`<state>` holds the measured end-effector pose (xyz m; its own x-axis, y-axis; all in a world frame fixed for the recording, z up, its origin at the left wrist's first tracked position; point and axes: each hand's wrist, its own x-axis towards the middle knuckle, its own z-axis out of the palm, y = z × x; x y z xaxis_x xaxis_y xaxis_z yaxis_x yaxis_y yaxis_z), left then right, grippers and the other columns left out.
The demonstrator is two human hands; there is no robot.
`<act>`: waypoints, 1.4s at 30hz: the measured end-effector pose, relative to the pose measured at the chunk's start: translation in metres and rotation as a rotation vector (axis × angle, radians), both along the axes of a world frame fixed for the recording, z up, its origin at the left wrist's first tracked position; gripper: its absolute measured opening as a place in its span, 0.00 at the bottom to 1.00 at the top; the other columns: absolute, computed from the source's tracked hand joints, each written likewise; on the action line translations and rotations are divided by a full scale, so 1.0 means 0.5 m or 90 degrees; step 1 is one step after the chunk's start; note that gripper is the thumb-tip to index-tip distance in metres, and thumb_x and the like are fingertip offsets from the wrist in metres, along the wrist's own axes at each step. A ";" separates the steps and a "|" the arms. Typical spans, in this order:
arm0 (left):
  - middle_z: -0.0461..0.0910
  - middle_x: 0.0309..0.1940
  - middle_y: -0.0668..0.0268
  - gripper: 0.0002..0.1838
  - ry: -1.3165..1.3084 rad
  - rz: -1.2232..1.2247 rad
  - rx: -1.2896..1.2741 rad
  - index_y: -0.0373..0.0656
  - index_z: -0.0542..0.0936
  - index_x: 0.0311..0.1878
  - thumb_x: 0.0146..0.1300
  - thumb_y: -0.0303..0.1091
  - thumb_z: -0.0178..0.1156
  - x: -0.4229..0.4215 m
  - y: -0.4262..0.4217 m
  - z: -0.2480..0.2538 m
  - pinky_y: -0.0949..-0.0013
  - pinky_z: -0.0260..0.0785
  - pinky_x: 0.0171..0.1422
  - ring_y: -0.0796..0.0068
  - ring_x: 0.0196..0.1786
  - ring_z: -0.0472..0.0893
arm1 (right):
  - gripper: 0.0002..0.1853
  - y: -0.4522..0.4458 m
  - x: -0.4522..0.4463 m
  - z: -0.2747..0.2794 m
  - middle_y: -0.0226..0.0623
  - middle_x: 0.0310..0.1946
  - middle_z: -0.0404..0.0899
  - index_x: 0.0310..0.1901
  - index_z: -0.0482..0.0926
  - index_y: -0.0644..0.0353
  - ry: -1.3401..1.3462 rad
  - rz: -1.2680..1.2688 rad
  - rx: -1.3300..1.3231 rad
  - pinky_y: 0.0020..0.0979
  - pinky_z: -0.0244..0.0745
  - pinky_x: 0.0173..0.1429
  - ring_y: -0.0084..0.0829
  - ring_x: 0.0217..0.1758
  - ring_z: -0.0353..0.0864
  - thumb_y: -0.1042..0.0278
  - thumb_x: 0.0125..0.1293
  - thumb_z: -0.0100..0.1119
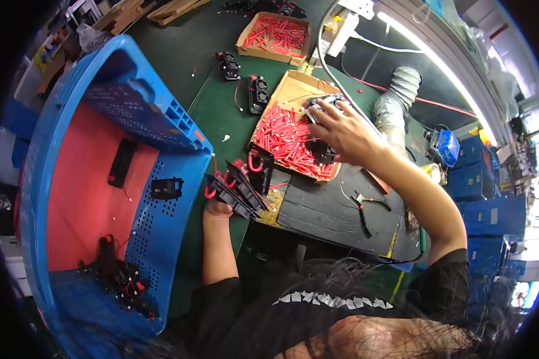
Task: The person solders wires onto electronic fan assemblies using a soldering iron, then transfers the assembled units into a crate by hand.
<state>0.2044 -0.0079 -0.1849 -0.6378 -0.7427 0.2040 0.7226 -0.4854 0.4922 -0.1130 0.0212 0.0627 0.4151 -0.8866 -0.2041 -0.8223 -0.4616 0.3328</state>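
My left hand (219, 208) is wrapped round several black fan units (236, 185) with red wires, held between the blue crate and the cardboard box. My right hand (344, 131) reaches over the right side of the cardboard box (297, 84), its fingers spread on a dark and silvery part (324, 103); whether it grips the part cannot be made out. Many red tube-like pieces (281, 134) fill the box. Beneath my right hand lies another black part (322, 151), partly covered. Two black fan units (259, 94) (228, 66) lie on the green surface left of the box.
A large blue crate (188, 236) with black parts inside stands at the left. Pliers (363, 214) lie at the table's near right. Behind is a second box (303, 51) of red pieces. A flexible duct (395, 99) and a lit tube lamp (440, 75) are at the right.
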 end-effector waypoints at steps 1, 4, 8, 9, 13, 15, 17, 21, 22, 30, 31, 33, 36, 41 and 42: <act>0.66 0.70 0.62 0.63 0.000 -0.019 -0.050 0.44 0.58 0.75 0.34 0.43 0.84 -0.004 0.002 0.016 0.59 0.65 0.72 0.62 0.72 0.66 | 0.47 -0.031 -0.006 -0.014 0.39 0.73 0.59 0.62 0.72 0.51 0.035 -0.003 0.022 0.48 0.52 0.78 0.41 0.78 0.52 0.51 0.35 0.81; 0.61 0.73 0.65 0.61 0.015 -0.028 -0.089 0.48 0.58 0.76 0.37 0.41 0.83 -0.015 0.005 0.028 0.59 0.66 0.71 0.63 0.74 0.62 | 0.45 -0.100 -0.030 -0.067 0.40 0.73 0.58 0.56 0.79 0.45 0.095 0.030 0.146 0.50 0.52 0.78 0.46 0.78 0.52 0.48 0.26 0.83; 0.62 0.73 0.66 0.58 0.065 -0.012 -0.014 0.50 0.63 0.74 0.36 0.38 0.84 -0.013 0.010 0.035 0.59 0.66 0.72 0.64 0.75 0.61 | 0.42 -0.145 -0.056 -0.085 0.42 0.72 0.58 0.52 0.82 0.39 0.125 0.061 0.183 0.50 0.54 0.76 0.49 0.78 0.50 0.47 0.25 0.83; 0.63 0.72 0.66 0.58 0.068 -0.021 -0.008 0.50 0.62 0.74 0.37 0.37 0.84 -0.013 0.007 0.025 0.59 0.66 0.72 0.65 0.75 0.61 | 0.41 -0.152 -0.062 -0.088 0.44 0.73 0.57 0.51 0.83 0.37 0.124 0.057 0.204 0.50 0.54 0.76 0.49 0.78 0.49 0.46 0.25 0.83; 0.67 0.69 0.64 0.57 0.071 -0.017 0.020 0.45 0.60 0.74 0.38 0.37 0.82 -0.012 0.012 0.029 0.56 0.67 0.71 0.64 0.73 0.65 | 0.37 -0.166 -0.065 -0.073 0.47 0.67 0.61 0.44 0.86 0.38 0.114 0.071 0.245 0.48 0.59 0.72 0.49 0.74 0.55 0.43 0.22 0.82; 0.67 0.69 0.63 0.57 0.069 -0.014 0.028 0.44 0.60 0.74 0.39 0.37 0.82 -0.013 0.013 0.028 0.56 0.67 0.71 0.64 0.72 0.66 | 0.36 -0.177 -0.075 -0.077 0.45 0.62 0.65 0.40 0.88 0.39 0.090 0.055 0.277 0.48 0.60 0.68 0.47 0.68 0.60 0.41 0.18 0.82; 0.68 0.68 0.64 0.57 0.066 -0.016 0.044 0.44 0.61 0.73 0.38 0.39 0.82 -0.016 0.017 0.031 0.57 0.68 0.70 0.65 0.71 0.68 | 0.37 -0.188 -0.072 -0.084 0.42 0.60 0.67 0.40 0.89 0.37 0.130 0.073 0.278 0.47 0.60 0.68 0.45 0.67 0.61 0.37 0.17 0.80; 0.70 0.66 0.64 0.56 0.035 -0.029 0.041 0.44 0.63 0.72 0.37 0.42 0.82 -0.020 0.020 0.046 0.57 0.69 0.69 0.66 0.69 0.70 | 0.39 -0.208 -0.061 -0.083 0.39 0.56 0.69 0.39 0.89 0.36 0.194 0.090 0.299 0.46 0.58 0.68 0.42 0.66 0.61 0.30 0.15 0.78; 0.70 0.66 0.64 0.56 0.036 -0.029 0.041 0.44 0.63 0.72 0.37 0.42 0.82 -0.022 0.019 0.042 0.57 0.69 0.69 0.66 0.69 0.70 | 0.39 -0.209 -0.062 -0.083 0.39 0.56 0.69 0.39 0.89 0.36 0.195 0.090 0.299 0.46 0.58 0.68 0.42 0.66 0.61 0.30 0.15 0.78; 0.72 0.64 0.64 0.56 0.058 -0.023 0.067 0.43 0.64 0.71 0.36 0.40 0.82 -0.025 0.019 0.033 0.56 0.70 0.68 0.64 0.66 0.73 | 0.38 -0.205 -0.085 -0.093 0.42 0.53 0.69 0.40 0.89 0.45 0.070 0.084 0.312 0.41 0.65 0.65 0.44 0.63 0.65 0.33 0.22 0.79; 0.72 0.64 0.64 0.56 0.058 -0.024 0.066 0.43 0.64 0.71 0.36 0.40 0.82 -0.026 0.018 0.036 0.56 0.70 0.68 0.64 0.66 0.73 | 0.38 -0.206 -0.090 -0.095 0.42 0.53 0.69 0.40 0.89 0.45 0.070 0.083 0.311 0.41 0.65 0.65 0.44 0.63 0.65 0.33 0.22 0.79; 0.72 0.64 0.62 0.55 0.060 -0.019 0.059 0.42 0.64 0.71 0.37 0.37 0.81 -0.027 0.016 0.068 0.53 0.70 0.68 0.62 0.65 0.74 | 0.36 -0.208 -0.091 -0.088 0.43 0.50 0.70 0.40 0.89 0.48 0.023 0.060 0.348 0.42 0.66 0.62 0.44 0.58 0.70 0.35 0.26 0.79; 0.72 0.64 0.61 0.58 0.040 -0.015 0.090 0.38 0.63 0.72 0.32 0.34 0.80 -0.026 0.014 0.106 0.55 0.65 0.71 0.61 0.66 0.72 | 0.35 -0.203 -0.073 -0.070 0.43 0.47 0.72 0.40 0.88 0.49 0.060 0.039 0.308 0.41 0.68 0.60 0.42 0.54 0.72 0.37 0.28 0.79; 0.72 0.64 0.60 0.55 0.061 -0.007 0.097 0.40 0.62 0.72 0.35 0.33 0.78 -0.024 0.015 0.087 0.53 0.67 0.70 0.59 0.66 0.73 | 0.34 -0.221 -0.091 -0.039 0.49 0.47 0.74 0.37 0.87 0.56 -0.132 0.002 0.243 0.40 0.69 0.59 0.46 0.55 0.72 0.40 0.29 0.80; 0.72 0.64 0.59 0.53 0.071 -0.012 0.085 0.41 0.63 0.71 0.38 0.32 0.77 -0.024 0.012 0.078 0.50 0.69 0.69 0.58 0.65 0.74 | 0.35 -0.225 -0.099 -0.037 0.53 0.50 0.73 0.37 0.86 0.59 -0.243 -0.029 0.241 0.40 0.70 0.60 0.49 0.56 0.72 0.42 0.28 0.81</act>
<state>0.1922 -0.0019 -0.1457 -0.6309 -0.7560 0.1747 0.7592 -0.5550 0.3400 -0.1626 -0.0913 0.0443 0.4851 -0.7988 -0.3559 -0.8742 -0.4524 -0.1761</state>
